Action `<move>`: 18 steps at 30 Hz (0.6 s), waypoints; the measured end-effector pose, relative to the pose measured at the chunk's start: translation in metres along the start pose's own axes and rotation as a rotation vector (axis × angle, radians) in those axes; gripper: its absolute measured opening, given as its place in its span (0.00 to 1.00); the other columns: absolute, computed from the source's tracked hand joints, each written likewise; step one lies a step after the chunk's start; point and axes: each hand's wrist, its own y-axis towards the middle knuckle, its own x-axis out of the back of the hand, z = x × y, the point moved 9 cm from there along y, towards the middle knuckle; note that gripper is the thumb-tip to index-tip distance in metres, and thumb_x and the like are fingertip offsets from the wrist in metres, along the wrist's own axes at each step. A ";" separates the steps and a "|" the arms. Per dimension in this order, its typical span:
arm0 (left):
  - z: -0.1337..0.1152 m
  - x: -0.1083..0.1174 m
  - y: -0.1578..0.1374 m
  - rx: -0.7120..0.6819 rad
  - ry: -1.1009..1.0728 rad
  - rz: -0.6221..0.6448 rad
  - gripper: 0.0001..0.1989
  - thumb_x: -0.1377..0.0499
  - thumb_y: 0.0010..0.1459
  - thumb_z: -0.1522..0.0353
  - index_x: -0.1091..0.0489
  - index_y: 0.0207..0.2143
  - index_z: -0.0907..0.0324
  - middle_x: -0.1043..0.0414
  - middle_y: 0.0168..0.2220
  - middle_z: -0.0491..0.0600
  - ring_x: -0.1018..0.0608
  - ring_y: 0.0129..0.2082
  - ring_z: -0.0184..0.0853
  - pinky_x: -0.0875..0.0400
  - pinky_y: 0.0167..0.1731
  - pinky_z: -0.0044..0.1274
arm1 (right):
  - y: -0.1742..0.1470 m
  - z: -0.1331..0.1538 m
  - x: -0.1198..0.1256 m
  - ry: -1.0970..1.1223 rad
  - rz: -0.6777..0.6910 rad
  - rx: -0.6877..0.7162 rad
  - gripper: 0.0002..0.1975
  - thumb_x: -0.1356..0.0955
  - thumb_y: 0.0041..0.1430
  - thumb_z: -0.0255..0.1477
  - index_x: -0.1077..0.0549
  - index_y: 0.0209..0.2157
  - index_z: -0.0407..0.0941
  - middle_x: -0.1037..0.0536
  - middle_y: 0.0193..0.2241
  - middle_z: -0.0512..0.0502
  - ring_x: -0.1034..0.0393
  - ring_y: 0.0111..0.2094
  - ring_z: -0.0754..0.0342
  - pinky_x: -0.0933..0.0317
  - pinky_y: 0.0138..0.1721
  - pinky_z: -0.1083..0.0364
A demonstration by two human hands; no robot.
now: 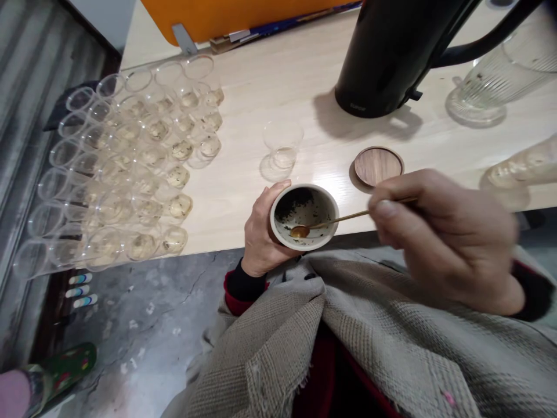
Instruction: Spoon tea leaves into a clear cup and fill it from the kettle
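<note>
My left hand (261, 232) is wrapped around a pale ceramic canister (331, 229), tilted so its mouth faces me. Dark loose tea leaves (296, 203) lie inside against the far wall, with bits scattered over the inner side. Between thumb and fingers, my right hand (444, 244) pinches the thin handle of a gold-coloured spoon (354, 215). The spoon's bowl is inside the canister near its lower wall. Just beyond the canister stands a single clear plastic cup (282, 142). A round wooden lid (379, 166) lies on the table past my right hand.
Many clear plastic cups (148, 157) with small amounts of leaves stand in rows at the left. A black electric kettle (378, 58) and a ribbed glass pitcher (500, 81) stand at the back right. A stack of plastic cups (526, 162) lies at the right. An orange panel (243, 17) borders the back.
</note>
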 end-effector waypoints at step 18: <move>0.000 0.000 0.000 0.046 0.083 0.018 0.52 0.38 0.55 0.33 0.51 0.72 0.45 0.29 0.66 0.55 0.24 0.66 0.55 0.25 0.65 0.53 | -0.003 0.003 -0.035 -0.091 -0.036 0.101 0.07 0.34 0.72 0.22 0.28 0.43 0.48 0.21 0.32 0.49 0.23 0.32 0.55 0.29 0.34 0.56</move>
